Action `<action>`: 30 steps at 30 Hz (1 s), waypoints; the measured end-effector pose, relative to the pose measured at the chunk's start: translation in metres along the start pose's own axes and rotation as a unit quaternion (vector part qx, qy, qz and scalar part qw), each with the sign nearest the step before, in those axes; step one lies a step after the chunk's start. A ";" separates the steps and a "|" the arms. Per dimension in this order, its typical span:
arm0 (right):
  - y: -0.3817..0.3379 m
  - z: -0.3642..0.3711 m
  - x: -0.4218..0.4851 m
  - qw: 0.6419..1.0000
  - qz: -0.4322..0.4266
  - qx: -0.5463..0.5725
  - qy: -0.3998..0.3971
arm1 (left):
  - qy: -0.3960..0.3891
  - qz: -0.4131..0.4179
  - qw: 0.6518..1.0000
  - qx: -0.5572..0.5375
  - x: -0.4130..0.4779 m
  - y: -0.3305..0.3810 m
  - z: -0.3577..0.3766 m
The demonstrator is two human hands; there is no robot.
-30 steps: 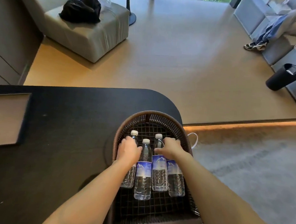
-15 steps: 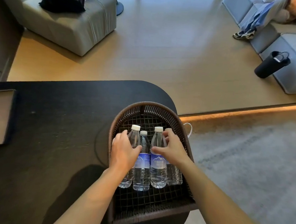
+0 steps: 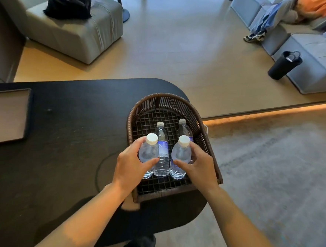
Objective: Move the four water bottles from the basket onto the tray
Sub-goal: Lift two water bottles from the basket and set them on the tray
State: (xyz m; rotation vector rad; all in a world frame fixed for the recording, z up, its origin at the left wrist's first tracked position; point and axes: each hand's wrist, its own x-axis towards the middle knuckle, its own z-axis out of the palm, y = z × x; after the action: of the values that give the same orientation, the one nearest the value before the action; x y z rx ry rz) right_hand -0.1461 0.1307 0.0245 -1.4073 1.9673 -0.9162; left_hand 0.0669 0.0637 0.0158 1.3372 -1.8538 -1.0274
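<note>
A brown wicker basket (image 3: 171, 99) stands on the right end of the black table (image 3: 64, 135). My left hand (image 3: 131, 164) grips a clear water bottle (image 3: 148, 152) with a white cap, raised and tilted up over the basket. My right hand (image 3: 198, 167) grips a second bottle (image 3: 181, 155) the same way. Two more bottles lie in the basket: one (image 3: 162, 140) between the held pair, another (image 3: 185, 127) at the far right, partly hidden. The tray (image 3: 5, 116) lies flat at the table's left edge.
Beyond the table, a grey armchair (image 3: 72, 30) holds a black bag (image 3: 68, 5). A dark tumbler (image 3: 284, 65) stands on the floor by a grey sofa (image 3: 317, 57), where a person's legs rest. A grey rug (image 3: 270, 169) lies to the right.
Both hands closed on a bottle each and lifted them, tipping them upright out of the row. The other two bottles stay lying in the basket. The camera tilted slightly.
</note>
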 end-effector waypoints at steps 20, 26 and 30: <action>-0.175 0.058 -0.125 0.993 -0.090 0.039 0.073 | 0.112 0.021 0.993 -0.034 -0.137 0.021 -0.173; -0.226 0.120 -0.119 0.990 -0.123 0.063 0.022 | 0.148 -0.029 0.987 -0.048 -0.153 -0.015 -0.240; -0.264 0.173 -0.106 0.990 -0.130 0.060 -0.014 | 0.182 -0.058 0.980 -0.048 -0.153 -0.050 -0.292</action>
State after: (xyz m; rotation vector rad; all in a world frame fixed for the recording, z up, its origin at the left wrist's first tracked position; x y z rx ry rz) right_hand 0.1694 0.1374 0.1293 -1.6213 1.7044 -1.1034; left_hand 0.3783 0.1334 0.1125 1.4774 -1.4532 -0.8479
